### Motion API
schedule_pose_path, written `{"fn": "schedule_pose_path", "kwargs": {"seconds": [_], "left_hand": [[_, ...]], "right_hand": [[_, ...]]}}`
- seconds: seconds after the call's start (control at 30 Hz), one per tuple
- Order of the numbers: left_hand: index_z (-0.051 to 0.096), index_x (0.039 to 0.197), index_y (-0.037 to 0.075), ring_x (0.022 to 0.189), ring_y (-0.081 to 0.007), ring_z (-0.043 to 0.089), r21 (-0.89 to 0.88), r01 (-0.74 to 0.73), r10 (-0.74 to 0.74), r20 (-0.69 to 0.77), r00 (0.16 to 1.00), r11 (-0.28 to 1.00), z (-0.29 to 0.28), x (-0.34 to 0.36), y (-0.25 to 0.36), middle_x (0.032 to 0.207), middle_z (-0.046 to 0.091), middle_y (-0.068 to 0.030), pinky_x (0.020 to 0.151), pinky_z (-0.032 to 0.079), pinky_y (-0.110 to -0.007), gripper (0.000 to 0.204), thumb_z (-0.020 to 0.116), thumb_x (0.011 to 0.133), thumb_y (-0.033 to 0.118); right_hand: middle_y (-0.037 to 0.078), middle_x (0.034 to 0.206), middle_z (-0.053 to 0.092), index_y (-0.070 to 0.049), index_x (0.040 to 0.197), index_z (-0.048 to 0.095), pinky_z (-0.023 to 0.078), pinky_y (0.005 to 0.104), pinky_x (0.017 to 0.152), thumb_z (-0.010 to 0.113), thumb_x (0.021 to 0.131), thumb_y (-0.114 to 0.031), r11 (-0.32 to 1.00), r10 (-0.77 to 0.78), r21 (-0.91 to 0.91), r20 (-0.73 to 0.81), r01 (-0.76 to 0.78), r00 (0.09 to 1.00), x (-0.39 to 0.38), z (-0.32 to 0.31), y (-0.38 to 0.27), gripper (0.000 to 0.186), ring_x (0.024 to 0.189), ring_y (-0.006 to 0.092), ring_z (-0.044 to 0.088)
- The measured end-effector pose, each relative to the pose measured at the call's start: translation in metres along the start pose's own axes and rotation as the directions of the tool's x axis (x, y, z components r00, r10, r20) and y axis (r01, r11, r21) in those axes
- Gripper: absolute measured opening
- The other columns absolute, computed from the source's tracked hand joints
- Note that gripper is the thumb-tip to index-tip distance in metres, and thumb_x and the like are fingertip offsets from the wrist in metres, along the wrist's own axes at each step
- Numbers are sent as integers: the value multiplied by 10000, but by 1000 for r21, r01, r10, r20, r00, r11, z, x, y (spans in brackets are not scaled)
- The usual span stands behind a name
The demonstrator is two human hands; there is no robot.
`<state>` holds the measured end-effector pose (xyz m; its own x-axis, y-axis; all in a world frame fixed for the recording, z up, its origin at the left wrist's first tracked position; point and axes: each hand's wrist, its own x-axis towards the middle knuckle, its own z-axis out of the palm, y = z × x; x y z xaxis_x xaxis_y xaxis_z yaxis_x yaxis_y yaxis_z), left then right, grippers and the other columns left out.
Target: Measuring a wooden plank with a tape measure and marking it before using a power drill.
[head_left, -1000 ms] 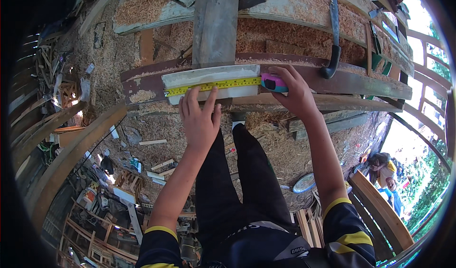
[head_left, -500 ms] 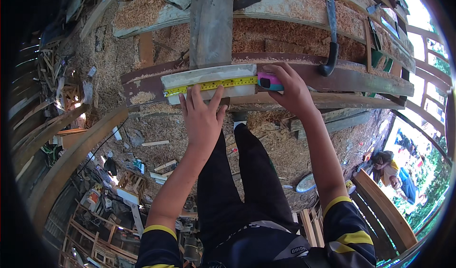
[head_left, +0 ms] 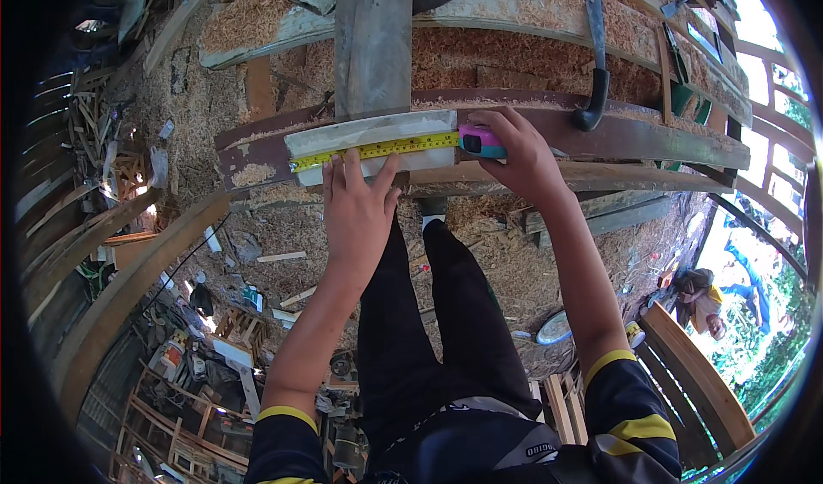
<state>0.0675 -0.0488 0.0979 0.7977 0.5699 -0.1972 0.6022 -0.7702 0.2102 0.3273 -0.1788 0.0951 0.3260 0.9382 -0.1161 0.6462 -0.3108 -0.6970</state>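
Observation:
A short pale wooden board (head_left: pixel 360 132) lies across a dark beam (head_left: pixel 651 141) in front of me. A yellow tape blade (head_left: pixel 377 150) is stretched along the board's length. My left hand (head_left: pixel 356 205) lies flat with its fingers spread, pressing the tape and the board's near edge. My right hand (head_left: pixel 523 154) grips the pink and teal tape measure case (head_left: pixel 482 141) at the board's right end. My legs in black trousers stand below the beam.
An upright grey post (head_left: pixel 373 38) rises behind the board. A long blade with a black handle (head_left: pixel 595 64) hangs at the right. Sawdust (head_left: pixel 283 218) covers the ground. Timber beams curve at left. A crouching person (head_left: pixel 699 295) is at far right.
Both hands and the tape stay almost where they were. The view has shifted slightly and the board sits a little higher in the picture.

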Motion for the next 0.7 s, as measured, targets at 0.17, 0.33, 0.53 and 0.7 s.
{"fn": "schedule_pose_path", "kwargs": {"seconds": [0.17,0.33,0.53,0.7], "left_hand": [[620,1519,252,1359,-490,589,3,-16,16,-31,999,1000,4,-3,-2,1448,495,-233,1222,464,-588,576,795,974,310],[614,1522,249,1346,-493,606,9,-28,28,-21,999,1000,4,-3,-4,1448,495,-229,1218,476,-577,571,789,982,305],[599,1530,251,1338,-494,613,30,-41,41,-20,999,999,5,-3,-6,1453,486,-227,1219,482,-563,585,794,979,283],[606,1501,241,1336,-492,616,23,-50,51,-12,999,998,5,-2,-6,1451,480,-231,1221,480,-559,552,790,983,290]], "right_hand": [[160,1257,667,-78,1390,640,556,494,970,832,814,-42,1000,17,-8,42,-16,999,-1,-1,2,609,1158,430,670],[161,1245,671,-73,1384,646,557,494,960,831,815,-41,1000,21,-8,44,-21,999,0,-1,3,599,1138,431,676],[167,1231,670,-67,1369,653,559,490,950,831,814,-41,999,33,-9,55,-33,998,1,-2,2,583,1127,434,679],[165,1227,668,-67,1363,652,559,489,951,833,812,-44,998,54,-21,70,-53,996,1,-1,4,581,1132,436,677]]}}
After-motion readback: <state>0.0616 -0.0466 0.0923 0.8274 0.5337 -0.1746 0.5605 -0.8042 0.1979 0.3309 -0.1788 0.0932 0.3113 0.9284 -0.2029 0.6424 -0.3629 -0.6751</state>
